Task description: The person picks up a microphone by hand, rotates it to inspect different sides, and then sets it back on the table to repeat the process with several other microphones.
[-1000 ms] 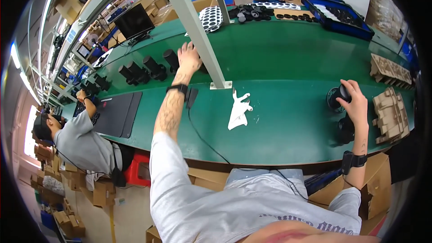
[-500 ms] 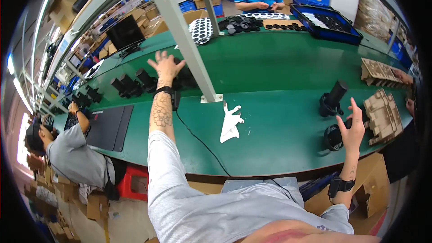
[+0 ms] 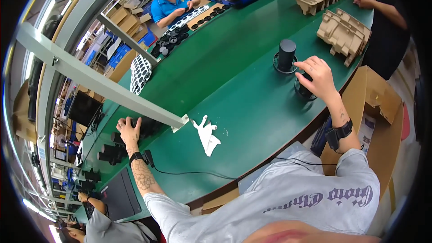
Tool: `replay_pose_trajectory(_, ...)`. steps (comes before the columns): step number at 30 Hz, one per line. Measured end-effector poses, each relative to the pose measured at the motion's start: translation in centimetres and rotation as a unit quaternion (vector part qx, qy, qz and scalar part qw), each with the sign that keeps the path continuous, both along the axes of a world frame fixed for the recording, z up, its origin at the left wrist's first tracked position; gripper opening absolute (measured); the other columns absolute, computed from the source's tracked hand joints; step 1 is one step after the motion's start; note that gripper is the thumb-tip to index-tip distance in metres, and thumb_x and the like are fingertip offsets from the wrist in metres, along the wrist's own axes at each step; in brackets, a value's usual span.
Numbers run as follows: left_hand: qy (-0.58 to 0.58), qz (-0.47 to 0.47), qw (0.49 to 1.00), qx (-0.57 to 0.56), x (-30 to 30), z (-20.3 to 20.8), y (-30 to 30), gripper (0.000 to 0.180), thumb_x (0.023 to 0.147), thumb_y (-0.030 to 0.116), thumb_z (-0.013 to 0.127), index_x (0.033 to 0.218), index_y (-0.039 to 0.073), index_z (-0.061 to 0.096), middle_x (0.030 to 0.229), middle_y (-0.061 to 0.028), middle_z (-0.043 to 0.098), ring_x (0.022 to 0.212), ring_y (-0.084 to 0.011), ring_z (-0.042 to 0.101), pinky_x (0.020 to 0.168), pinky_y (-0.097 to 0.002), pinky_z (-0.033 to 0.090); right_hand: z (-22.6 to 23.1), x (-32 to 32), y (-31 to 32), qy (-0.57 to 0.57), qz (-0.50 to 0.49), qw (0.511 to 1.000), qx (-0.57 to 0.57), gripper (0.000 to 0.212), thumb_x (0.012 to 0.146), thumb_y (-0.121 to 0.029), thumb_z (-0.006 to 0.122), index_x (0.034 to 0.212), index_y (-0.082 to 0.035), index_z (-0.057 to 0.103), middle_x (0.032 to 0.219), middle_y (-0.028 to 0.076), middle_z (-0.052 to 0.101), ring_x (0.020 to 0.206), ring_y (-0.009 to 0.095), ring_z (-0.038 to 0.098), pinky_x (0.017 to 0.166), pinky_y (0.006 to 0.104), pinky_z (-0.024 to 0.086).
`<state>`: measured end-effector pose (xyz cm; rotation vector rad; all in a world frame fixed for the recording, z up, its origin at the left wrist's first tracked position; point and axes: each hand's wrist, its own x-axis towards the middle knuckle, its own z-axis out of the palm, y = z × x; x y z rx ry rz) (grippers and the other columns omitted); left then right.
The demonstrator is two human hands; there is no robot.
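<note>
My left hand (image 3: 129,132) is at the row of black parts by the post, its fingers bent around the top of a black cylindrical part (image 3: 134,122); most of that part is hidden. At the right, my right hand (image 3: 318,78) has its thumb and fingers on either side of another black cylindrical part with a round, wider base (image 3: 304,92). This one stands on the green table, partly covered by the hand. Just beyond it, a similar black cylinder (image 3: 287,54) stands upright on its ring-shaped base. A white glove (image 3: 207,138) lies between my hands.
A grey metal post (image 3: 135,103) slants across the left. More black parts (image 3: 110,154) and a dark mat (image 3: 120,195) lie beyond my left hand. Moulded cardboard trays (image 3: 344,36) sit at the right. Co-workers sit across, at the left and at the far right. A cable crosses the table.
The view has turned. My right hand has come over the near black part, fingers now around it. My left hand's spread fingers have bent onto a black part by the post.
</note>
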<state>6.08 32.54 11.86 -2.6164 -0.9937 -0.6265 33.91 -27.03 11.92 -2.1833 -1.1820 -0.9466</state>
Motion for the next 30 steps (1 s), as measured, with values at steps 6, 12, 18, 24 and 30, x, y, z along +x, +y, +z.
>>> replay_pose_trajectory(6, -0.005, -0.087, 0.996, -0.037, -1.1, 0.3, 0.4, 0.058, 0.07, 0.055, 0.071, 0.107, 0.011, 0.063, 0.116, -0.0188, 0.05, 0.108, -0.0392, 0.047, 0.09, -0.0481, 0.044, 0.3, -0.8, 1.1, 0.004, -0.005, 1.0, 0.012, 0.022, 0.074, -0.01, 0.069, 0.095, -0.006, 0.065, 0.083, 0.007, 0.062, 0.084, 0.025, 0.059, 0.074, 0.0363, 0.046)
replay_pose_trajectory(12, -0.034, -0.054, 0.998, 0.016, -1.3, -0.4, -2.7, 0.059, 0.069, 0.055, 0.071, 0.108, 0.011, 0.061, 0.11, -0.0055, 0.058, 0.107, -0.0322, 0.05, 0.085, -0.0438, 0.049, -0.4, -0.7, 1.1, -0.016, 0.006, 0.999, 0.042, 0.013, 0.077, -0.004, 0.065, 0.09, -0.005, 0.065, 0.083, 0.007, 0.062, 0.084, 0.026, 0.059, 0.075, 0.0359, 0.047)
replay_pose_trajectory(18, -0.14, 0.015, 0.989, 0.055, -2.1, -2.6, -3.6, 0.063, 0.072, 0.061, 0.066, 0.111, 0.011, 0.06, 0.112, -0.0048, 0.06, 0.11, -0.031, 0.051, 0.083, -0.0448, 0.05, -0.2, -0.6, 1.2, -0.024, 0.022, 0.999, 0.044, 0.01, 0.079, -0.004, 0.064, 0.088, -0.004, 0.064, 0.083, 0.008, 0.062, 0.084, 0.025, 0.059, 0.075, 0.0359, 0.047)
replay_pose_trajectory(24, -0.19, 0.077, 0.978, -0.032, -4.1, 1.5, -5.4, 0.064, 0.075, 0.059, 0.066, 0.119, 0.015, 0.055, 0.105, -0.0094, 0.063, 0.102, -0.0325, 0.058, 0.082, -0.0442, 0.049, -0.9, 0.3, 0.1, -0.005, 0.012, 0.999, 0.052, 0.009, 0.079, -0.004, 0.064, 0.088, -0.004, 0.064, 0.084, 0.009, 0.062, 0.086, 0.026, 0.059, 0.076, 0.0358, 0.047)
replay_pose_trajectory(30, -0.273, 0.096, 0.957, -0.015, -10.1, 4.7, -9.7, 0.061, 0.077, 0.053, 0.069, 0.12, 0.014, 0.053, 0.1, -0.0181, 0.064, 0.093, -0.034, 0.063, 0.082, -0.0411, 0.048, -1.2, 0.0, 0.0, 0.01, 0.021, 0.999, 0.025, 0.013, 0.08, -0.004, 0.063, 0.093, -0.004, 0.065, 0.09, 0.009, 0.064, 0.092, 0.028, 0.059, 0.081, 0.0377, 0.047)
